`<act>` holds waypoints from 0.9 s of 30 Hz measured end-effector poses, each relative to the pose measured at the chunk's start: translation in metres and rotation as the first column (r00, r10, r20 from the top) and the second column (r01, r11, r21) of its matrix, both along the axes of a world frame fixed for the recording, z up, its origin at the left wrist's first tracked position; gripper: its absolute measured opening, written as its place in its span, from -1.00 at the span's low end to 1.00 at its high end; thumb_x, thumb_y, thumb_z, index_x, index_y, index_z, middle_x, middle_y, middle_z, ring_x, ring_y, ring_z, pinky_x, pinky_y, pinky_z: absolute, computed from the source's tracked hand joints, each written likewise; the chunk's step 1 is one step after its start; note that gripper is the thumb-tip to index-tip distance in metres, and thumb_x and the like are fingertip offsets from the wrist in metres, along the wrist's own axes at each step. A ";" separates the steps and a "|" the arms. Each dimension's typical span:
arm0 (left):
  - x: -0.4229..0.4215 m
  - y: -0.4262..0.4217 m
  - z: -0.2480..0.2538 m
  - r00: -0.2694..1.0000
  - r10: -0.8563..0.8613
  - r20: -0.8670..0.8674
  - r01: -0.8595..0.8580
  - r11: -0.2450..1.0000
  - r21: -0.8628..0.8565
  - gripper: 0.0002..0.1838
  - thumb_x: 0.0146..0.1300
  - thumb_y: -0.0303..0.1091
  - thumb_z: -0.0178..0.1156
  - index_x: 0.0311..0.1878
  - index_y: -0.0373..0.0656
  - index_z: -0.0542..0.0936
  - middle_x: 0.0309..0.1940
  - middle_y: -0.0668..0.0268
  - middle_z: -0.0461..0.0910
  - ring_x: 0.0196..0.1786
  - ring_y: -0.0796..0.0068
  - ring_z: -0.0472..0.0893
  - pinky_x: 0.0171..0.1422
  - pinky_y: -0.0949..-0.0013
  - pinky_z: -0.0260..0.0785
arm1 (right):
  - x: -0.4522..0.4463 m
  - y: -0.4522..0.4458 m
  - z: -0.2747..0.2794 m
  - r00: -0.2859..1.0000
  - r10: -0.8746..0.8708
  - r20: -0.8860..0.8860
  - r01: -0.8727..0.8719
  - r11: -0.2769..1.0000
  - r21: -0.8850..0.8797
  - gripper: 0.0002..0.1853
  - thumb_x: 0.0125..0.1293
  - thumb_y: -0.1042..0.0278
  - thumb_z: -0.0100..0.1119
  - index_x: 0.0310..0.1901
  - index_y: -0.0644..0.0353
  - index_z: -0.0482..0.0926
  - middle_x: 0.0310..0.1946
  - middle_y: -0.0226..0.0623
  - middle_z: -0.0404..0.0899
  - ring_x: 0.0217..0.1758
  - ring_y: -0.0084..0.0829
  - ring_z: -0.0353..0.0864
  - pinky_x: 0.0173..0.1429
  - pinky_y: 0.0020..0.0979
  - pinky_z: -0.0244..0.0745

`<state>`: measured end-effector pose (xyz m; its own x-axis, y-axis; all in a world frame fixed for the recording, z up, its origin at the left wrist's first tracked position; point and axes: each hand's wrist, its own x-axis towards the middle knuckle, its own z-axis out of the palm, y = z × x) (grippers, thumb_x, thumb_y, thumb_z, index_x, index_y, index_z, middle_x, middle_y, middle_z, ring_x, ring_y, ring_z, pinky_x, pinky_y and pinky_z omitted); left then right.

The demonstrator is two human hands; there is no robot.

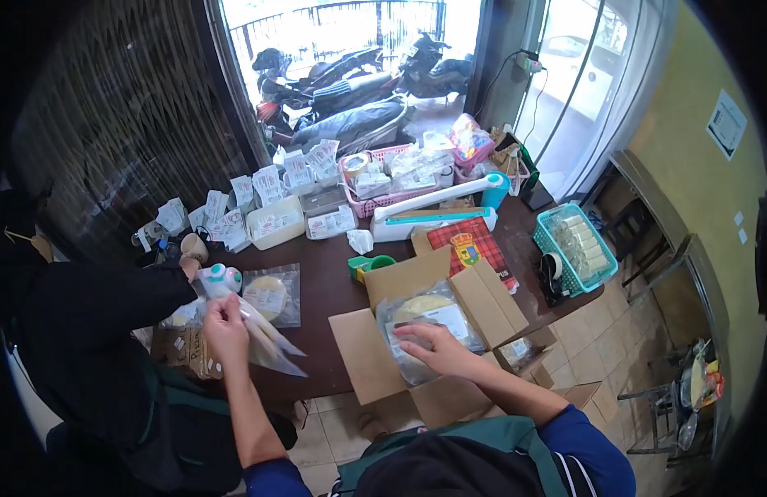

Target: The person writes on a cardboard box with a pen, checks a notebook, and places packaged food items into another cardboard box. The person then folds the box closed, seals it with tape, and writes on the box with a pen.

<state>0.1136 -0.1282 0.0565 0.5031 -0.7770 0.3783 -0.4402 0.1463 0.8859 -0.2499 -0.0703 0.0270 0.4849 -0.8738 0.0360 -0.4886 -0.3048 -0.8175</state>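
My left hand (226, 330) is closed on the top edge of clear plastic packets (269, 338), which hang slanted down to the right with pale flat rounds inside. My right hand (433, 346) lies with fingers stretched out over a clear bagged pale round (425, 308) with a white label, inside an open cardboard box (360, 344). The box flaps are spread outward. Close to my left hand, a co-worker's hand (189, 268) is at a white and teal handheld device (221, 280). Another labelled packet (269, 296) lies flat on the table beside it.
Along the back of the dark table (317, 286) stand a white tub (276, 225), a pink basket (375, 201) and a long white and teal sealer (437, 214). A green tape dispenser (370, 265) sits behind the box. At right is a teal basket (576, 248). The co-worker (94, 331) stands left.
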 end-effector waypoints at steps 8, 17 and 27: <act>-0.147 0.084 0.145 0.838 -0.370 -0.401 0.132 0.850 -0.509 -0.81 0.35 -0.41 0.05 -0.43 -0.18 0.41 -0.60 0.45 0.36 -0.60 0.77 0.28 -0.48 0.65 0.13 | 0.012 0.027 0.020 0.527 -0.175 0.831 -0.758 0.346 0.553 -0.02 0.11 -0.54 -0.29 0.39 0.08 -0.01 0.23 -0.11 0.30 0.14 -0.13 0.47 0.20 -0.09 0.38; -0.221 0.135 0.066 0.772 -0.477 -0.421 0.449 0.877 -0.170 -0.86 0.28 -0.43 0.15 -0.36 -0.24 0.43 -0.37 0.36 0.42 -0.43 0.67 0.49 -0.41 0.58 0.41 | -0.115 -0.023 0.050 0.513 -0.402 0.759 -0.377 0.689 0.619 -0.51 0.29 0.15 0.11 0.12 0.36 0.38 0.00 -0.21 0.53 0.07 -0.34 0.52 0.20 -0.33 0.37; -0.224 0.128 -0.012 0.848 -0.313 0.428 0.084 0.876 0.475 -0.73 0.24 -0.24 0.15 -0.13 -0.24 0.52 -0.31 0.12 0.56 -0.30 0.21 0.60 -0.19 0.26 0.41 | -0.116 -0.075 0.014 0.952 -0.230 0.204 0.201 0.968 0.154 -0.83 0.32 0.38 0.03 -0.18 0.26 0.55 -0.37 -0.35 0.56 -0.37 -0.59 0.50 -0.31 -0.47 0.43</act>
